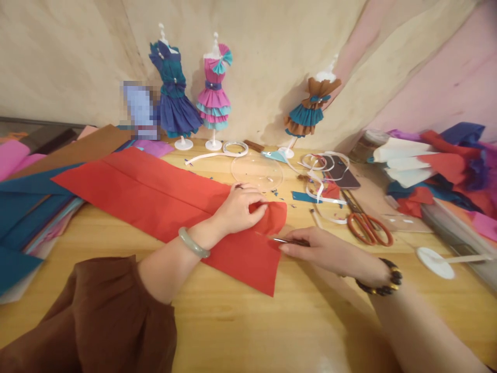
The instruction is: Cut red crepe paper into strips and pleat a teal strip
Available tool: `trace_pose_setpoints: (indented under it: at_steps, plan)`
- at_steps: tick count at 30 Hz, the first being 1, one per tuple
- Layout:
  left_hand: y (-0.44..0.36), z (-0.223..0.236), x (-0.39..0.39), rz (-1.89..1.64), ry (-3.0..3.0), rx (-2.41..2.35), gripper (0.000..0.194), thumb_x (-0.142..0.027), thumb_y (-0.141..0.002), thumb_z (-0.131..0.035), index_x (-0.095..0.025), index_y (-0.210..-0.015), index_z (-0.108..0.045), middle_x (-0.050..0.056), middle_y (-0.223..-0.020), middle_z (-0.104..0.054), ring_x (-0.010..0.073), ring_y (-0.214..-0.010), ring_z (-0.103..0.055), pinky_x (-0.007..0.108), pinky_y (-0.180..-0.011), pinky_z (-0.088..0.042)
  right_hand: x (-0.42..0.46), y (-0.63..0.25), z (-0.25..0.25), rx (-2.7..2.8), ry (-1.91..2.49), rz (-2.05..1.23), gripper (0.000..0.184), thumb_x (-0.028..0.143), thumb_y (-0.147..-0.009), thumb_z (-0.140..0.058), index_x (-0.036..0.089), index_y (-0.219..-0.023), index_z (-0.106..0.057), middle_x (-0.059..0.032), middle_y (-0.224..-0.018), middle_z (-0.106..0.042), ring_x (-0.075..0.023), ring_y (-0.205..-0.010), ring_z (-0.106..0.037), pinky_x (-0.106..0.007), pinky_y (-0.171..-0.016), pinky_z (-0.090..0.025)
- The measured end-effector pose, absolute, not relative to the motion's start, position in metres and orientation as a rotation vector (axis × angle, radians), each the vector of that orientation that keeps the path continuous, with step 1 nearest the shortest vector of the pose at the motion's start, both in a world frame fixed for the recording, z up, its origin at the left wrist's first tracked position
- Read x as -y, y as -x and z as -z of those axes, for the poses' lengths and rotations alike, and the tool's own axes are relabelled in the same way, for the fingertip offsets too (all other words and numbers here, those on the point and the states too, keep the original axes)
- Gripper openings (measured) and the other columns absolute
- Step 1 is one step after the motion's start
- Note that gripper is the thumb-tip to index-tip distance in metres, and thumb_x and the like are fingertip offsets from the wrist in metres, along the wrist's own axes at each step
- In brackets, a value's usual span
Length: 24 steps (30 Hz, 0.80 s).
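Note:
A long sheet of red crepe paper (pixel 155 186) lies slantwise across the table, creased along its length. My left hand (pixel 243 210), with a pale green bangle at the wrist, rests on the sheet near its right end. Its fingers are curled on the paper, and the part beyond them is raised and bent. My right hand (pixel 324 248), wearing a dark beaded bracelet, is closed around a slim metal blade (pixel 287 241). The blade's tip points left at the paper's right edge, by a short slit. Its handle is mostly hidden in my fingers.
Orange-handled scissors (pixel 370 228) lie right of my right hand, near white ribbon (pixel 318 191) and a dark phone (pixel 344 173). Several small dressed mannequins stand along the wall, including a brown-and-teal one (pixel 312 106). Coloured paper (pixel 31 207) is stacked left; crumpled pieces (pixel 446 160) lie right.

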<state>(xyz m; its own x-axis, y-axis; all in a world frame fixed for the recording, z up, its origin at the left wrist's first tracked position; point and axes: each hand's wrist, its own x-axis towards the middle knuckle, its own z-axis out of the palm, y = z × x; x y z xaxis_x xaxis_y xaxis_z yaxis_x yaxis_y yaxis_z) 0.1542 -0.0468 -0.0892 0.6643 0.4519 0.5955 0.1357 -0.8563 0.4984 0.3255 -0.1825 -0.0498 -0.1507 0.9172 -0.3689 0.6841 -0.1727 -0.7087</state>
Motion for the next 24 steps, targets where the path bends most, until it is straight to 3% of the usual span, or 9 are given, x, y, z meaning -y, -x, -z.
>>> trace_pose_setpoints:
  at_steps: [4, 8, 11, 14, 18, 22, 24]
  plan:
    - [-0.154, 0.092, 0.046, -0.970, -2.502, -0.493, 0.012, -0.017, -0.083, -0.056, -0.018, -0.078, -0.067, 0.002, -0.081, -0.073, 0.0192, -0.086, -0.065, 0.039, -0.087, -0.042, 0.186, -0.342, 0.043, 1.876, 1.929, -1.334, 0.029, 0.048, -0.081, -0.058, 0.022, -0.083, -0.072, 0.0014, -0.071, -0.066, -0.0151, -0.061, -0.054, -0.025, -0.054, -0.040]
    - [-0.154, 0.096, 0.045, -0.975, -2.519, -0.469, 0.025, -0.015, -0.081, -0.056, -0.017, -0.103, -0.066, 0.008, -0.106, -0.071, 0.0224, -0.105, -0.061, 0.041, -0.094, -0.044, 0.184, -0.334, 0.054, 1.771, 1.832, -1.316, 0.027, 0.042, -0.081, -0.059, 0.023, -0.096, -0.072, 0.0003, -0.087, -0.071, -0.0188, -0.078, -0.061, -0.028, -0.068, -0.045]
    - [-0.155, 0.098, 0.041, -1.087, -2.484, -0.489, 0.036, -0.011, -0.081, -0.054, -0.014, -0.116, -0.061, 0.010, -0.117, -0.065, 0.0216, -0.113, -0.056, 0.039, -0.100, -0.042, 0.182, -0.317, 0.067, 1.738, 1.890, -1.171, 0.024, 0.038, -0.080, -0.059, 0.020, -0.091, -0.071, -0.0006, -0.080, -0.070, -0.0182, -0.073, -0.061, -0.027, -0.064, -0.044]
    - [-0.158, 0.096, 0.035, -1.143, -2.427, -0.608, 0.034, -0.008, -0.080, -0.053, -0.014, -0.113, -0.062, 0.010, -0.114, -0.065, 0.0206, -0.111, -0.057, 0.037, -0.100, -0.044, 0.184, -0.302, 0.072, 1.766, 1.977, -1.007, 0.018, 0.035, -0.079, -0.058, 0.018, -0.077, -0.066, 0.0003, -0.067, -0.065, -0.0156, -0.062, -0.057, -0.026, -0.056, -0.038]
    - [-0.152, 0.079, 0.037, -1.057, -2.419, -0.809, 0.025, -0.007, -0.080, -0.053, -0.017, -0.100, -0.065, 0.005, -0.098, -0.068, 0.0190, -0.096, -0.061, 0.035, -0.090, -0.048, 0.188, -0.296, 0.068, 1.798, 1.960, -0.950, 0.017, 0.032, -0.080, -0.056, 0.019, -0.072, -0.062, -0.0002, -0.068, -0.065, -0.0145, -0.060, -0.056, -0.025, -0.055, -0.036]
    - [-0.123, 0.060, 0.064, -0.763, -2.602, -0.755, 0.014, -0.018, -0.087, -0.052, -0.017, -0.085, -0.066, 0.004, -0.086, -0.067, 0.0185, -0.086, -0.060, 0.033, -0.081, -0.048, 0.189, -0.304, 0.068, 1.778, 1.882, -0.888, 0.023, 0.035, -0.084, -0.051, 0.019, -0.070, -0.060, 0.0009, -0.064, -0.062, -0.0134, -0.056, -0.053, -0.025, -0.053, -0.034]
    - [-0.103, 0.057, 0.083, -0.496, -2.737, -0.636, 0.018, -0.026, -0.090, -0.051, -0.018, -0.090, -0.067, 0.005, -0.087, -0.066, 0.0202, -0.089, -0.058, 0.034, -0.082, -0.046, 0.185, -0.309, 0.071, 1.728, 1.887, -0.756, 0.026, 0.035, -0.086, -0.048, 0.019, -0.069, -0.059, 0.0007, -0.062, -0.061, -0.0141, -0.056, -0.052, -0.026, -0.053, -0.035]
